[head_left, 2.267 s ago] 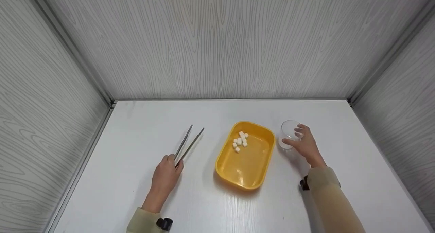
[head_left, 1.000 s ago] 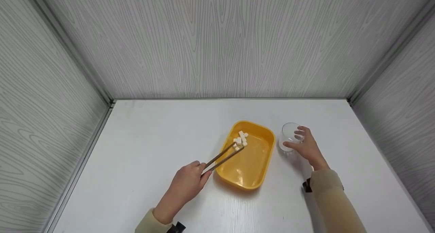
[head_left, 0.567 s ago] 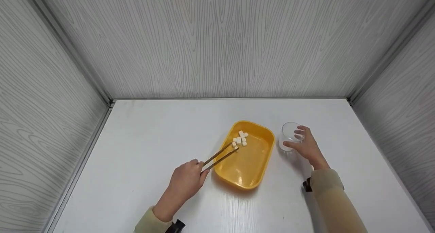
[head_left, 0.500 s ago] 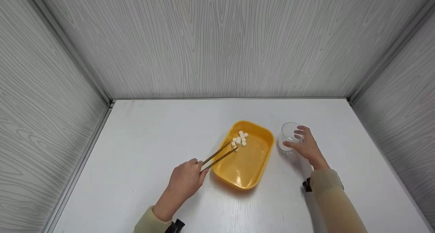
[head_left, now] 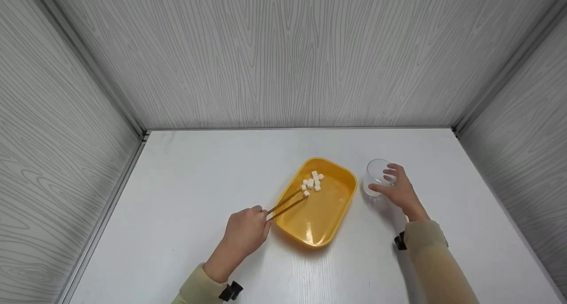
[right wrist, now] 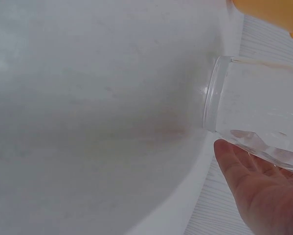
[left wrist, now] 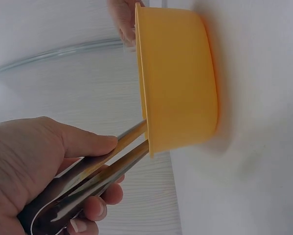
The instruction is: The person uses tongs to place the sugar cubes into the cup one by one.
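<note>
My left hand (head_left: 246, 233) grips metal tongs (head_left: 285, 200), whose arms reach over the left rim of a yellow plastic tray (head_left: 316, 217). Several small white cubes (head_left: 310, 184) lie clustered toward the tray's far left. The tong tips stand slightly apart, right at the nearest cube. In the left wrist view the thumb presses one arm of the tongs (left wrist: 73, 183), fingers curl under the other, and the tray wall (left wrist: 180, 78) hides the tips. My right hand (head_left: 401, 192) curls round a clear drinking glass (head_left: 374, 180), upright right of the tray; the right wrist view shows fingers along the glass (right wrist: 259, 93).
The white tabletop (head_left: 199, 171) is walled by grey wood-grain panels (head_left: 283, 60) behind and at both sides. A narrow strip of table lies between tray and glass. Black wrist cameras (head_left: 231, 290) sit at both sleeves.
My left hand has carried the tongs rightward from the bare table into the tray. Lately the tray has slid and turned slightly left, and the tongs drew back a little. The right hand stays at the glass.
</note>
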A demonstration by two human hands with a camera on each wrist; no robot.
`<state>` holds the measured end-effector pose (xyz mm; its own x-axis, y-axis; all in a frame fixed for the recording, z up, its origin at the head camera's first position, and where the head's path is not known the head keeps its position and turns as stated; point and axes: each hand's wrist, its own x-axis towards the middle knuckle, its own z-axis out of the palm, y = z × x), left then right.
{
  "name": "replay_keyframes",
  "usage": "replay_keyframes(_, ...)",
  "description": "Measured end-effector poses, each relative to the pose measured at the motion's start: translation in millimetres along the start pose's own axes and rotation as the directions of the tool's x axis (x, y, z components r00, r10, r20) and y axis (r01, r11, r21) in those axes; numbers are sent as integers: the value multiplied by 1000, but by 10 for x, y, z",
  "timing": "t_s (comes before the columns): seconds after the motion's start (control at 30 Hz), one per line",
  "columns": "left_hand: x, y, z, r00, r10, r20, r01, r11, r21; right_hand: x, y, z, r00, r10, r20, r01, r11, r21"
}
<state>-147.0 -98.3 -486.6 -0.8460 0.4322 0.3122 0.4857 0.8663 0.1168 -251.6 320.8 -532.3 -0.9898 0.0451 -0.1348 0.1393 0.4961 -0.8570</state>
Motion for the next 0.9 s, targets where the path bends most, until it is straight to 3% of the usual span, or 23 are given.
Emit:
replay_keyframes(0.37,95,20,63,1000,23,15,-23,999,24,0,0,3,1000,9,-8,-9,1000,-3)
replay_keyframes(0.57,140,26,82,999,15,53,-16,1000,25,1,7,10,1000,8,-14,-8,1000,1)
replay_keyframes(0.9,160,41,102,999,46,18,-47,996,70,-7,22,10,1000,-21,-2,21,999,40)
